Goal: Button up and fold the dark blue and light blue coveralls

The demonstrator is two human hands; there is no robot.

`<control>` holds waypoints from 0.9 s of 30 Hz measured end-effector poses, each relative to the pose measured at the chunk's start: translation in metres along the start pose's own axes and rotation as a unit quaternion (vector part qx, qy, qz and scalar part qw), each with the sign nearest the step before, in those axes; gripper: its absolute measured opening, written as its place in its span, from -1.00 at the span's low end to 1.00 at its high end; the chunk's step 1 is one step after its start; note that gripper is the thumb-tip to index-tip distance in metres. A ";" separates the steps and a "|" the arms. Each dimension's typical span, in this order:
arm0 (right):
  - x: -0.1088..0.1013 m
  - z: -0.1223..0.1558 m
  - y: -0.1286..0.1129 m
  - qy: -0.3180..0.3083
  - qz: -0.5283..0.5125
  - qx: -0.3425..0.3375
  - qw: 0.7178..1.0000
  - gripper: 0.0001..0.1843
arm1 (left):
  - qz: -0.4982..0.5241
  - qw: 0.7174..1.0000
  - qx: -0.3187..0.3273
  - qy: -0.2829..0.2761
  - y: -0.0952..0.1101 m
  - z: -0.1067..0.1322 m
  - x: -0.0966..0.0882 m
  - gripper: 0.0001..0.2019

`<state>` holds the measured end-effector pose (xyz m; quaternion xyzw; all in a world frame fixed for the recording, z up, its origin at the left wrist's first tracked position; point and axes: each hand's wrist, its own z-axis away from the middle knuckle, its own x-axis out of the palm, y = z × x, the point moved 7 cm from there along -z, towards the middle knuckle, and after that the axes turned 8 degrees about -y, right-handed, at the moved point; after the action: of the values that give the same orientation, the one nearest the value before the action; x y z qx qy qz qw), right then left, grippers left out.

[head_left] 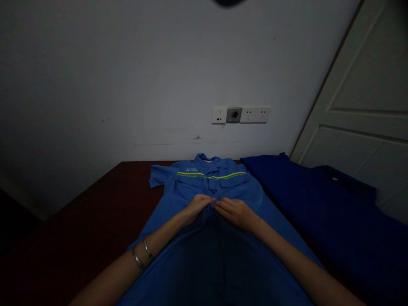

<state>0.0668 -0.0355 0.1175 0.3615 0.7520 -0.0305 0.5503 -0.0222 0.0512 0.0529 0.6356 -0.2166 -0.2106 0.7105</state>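
Note:
A blue short-sleeved work shirt (188, 191) lies front side up, its collar towards the wall. Yellow-green stripes and white lettering run across its chest, above two pocket flaps. At the front placket, below the pockets, my left hand (198, 207) pinches the cloth with its fingers closed. Close beside it my right hand (236, 211) is closed on the other side of the same placket, fingertips nearly meeting those of the left. Any button between the fingers is too small and dark to make out. Two bracelets circle my left forearm.
The shirt lies on a dark red table (127, 187). A darker blue garment (306, 191) is spread on the right. Behind stands a pale wall with sockets (255, 114); a white panelled door (360, 110) is at the right.

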 end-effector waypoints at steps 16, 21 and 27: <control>0.006 0.002 0.002 -0.019 0.008 0.028 0.999 -0.80 | 0.005 0.999 -0.025 0.033 0.008 0.007 0.000 -0.69; 0.005 0.001 0.000 -0.020 0.027 0.006 0.999 -0.79 | -0.017 0.998 -0.018 0.062 0.009 0.007 -0.003 -0.71; 0.002 0.003 0.002 -0.013 0.021 -0.002 1.000 -0.81 | -0.091 0.994 -0.043 0.051 0.008 0.000 -0.007 -0.68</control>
<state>0.0705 -0.0342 0.1151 0.3755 0.7372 -0.0225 0.5613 -0.0276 0.0555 0.0609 0.6316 -0.1119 -0.2511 0.7249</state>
